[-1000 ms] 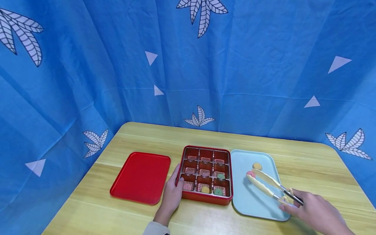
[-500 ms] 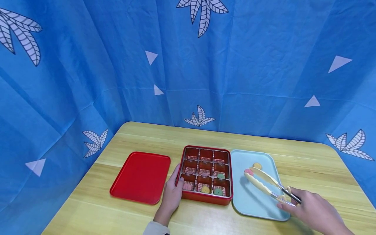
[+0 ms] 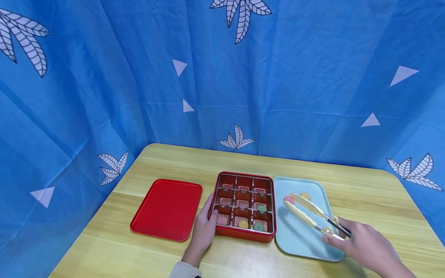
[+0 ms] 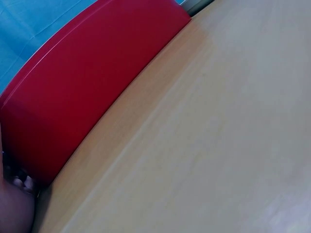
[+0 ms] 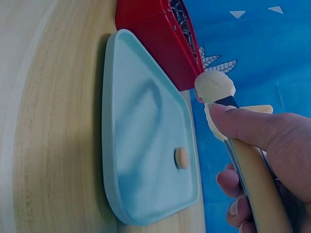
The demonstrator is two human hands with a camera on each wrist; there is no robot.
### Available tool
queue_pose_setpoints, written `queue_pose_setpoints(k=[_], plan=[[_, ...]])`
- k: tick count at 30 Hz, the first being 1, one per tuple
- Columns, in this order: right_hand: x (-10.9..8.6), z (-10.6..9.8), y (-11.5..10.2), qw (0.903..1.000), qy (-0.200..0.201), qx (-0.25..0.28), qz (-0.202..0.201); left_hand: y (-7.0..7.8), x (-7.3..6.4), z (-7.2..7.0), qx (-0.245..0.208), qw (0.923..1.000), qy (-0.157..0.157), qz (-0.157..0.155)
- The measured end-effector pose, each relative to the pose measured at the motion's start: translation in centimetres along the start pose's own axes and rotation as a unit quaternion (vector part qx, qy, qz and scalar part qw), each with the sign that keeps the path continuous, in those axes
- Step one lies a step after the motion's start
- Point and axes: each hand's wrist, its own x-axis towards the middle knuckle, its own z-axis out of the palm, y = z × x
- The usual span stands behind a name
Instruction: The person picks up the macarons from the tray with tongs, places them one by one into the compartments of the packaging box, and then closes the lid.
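Note:
My left hand (image 3: pixel 204 227) grips the left wall of a red divided box (image 3: pixel 243 234), thumb over the rim near its front corner. Pink, yellow and green round cookies sit in the front row of compartments, and another green one in the middle row at right. What lies in the other middle compartments is too dark to tell. Over the pale blue tray (image 3: pixel 299 245), my right hand (image 3: pixel 365 245) holds cream-tipped tongs (image 3: pixel 302 216). A pink round cookie (image 3: pixel 289 199) is pinched between their tips, mostly hidden in the right wrist view. A yellow cookie (image 5: pixel 182 158) lies on the tray.
A flat red lid-like tray (image 3: pixel 167 210) lies left of the box. The blue tray stands close against the box's right side. A blue patterned curtain (image 3: pixel 313 77) hangs behind the wooden table (image 3: pixel 111 247).
My right hand and the tongs have moved left, carrying the pink cookie away from the yellow one toward the box. My left hand and the box have stayed in place.

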Motion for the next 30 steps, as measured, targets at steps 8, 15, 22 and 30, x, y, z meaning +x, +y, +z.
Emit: queue_pose_setpoints(k=[8, 15, 22, 30], plan=[[0.1, -0.2, -0.7, 1.0, -0.002, 0.008, -0.003, -0.3, 0.0, 0.0, -0.004, 1.0, -0.002, 0.007], [0.3, -0.1, -1.3, 0.9998, 0.013, 0.011, -0.013, 0.0, 0.0, 0.0, -0.006, 1.0, -0.003, 0.005], [0.6, 0.0, -2.2, 0.9995, 0.019, 0.007, -0.025, -0.1, 0.1, 0.0, -0.006, 0.9999, -0.009, -0.004], [0.8, 0.2, -3.3, 0.9986, 0.029, 0.01, -0.042, -0.2, 0.1, -0.1, -0.002, 1.0, -0.006, 0.001]])
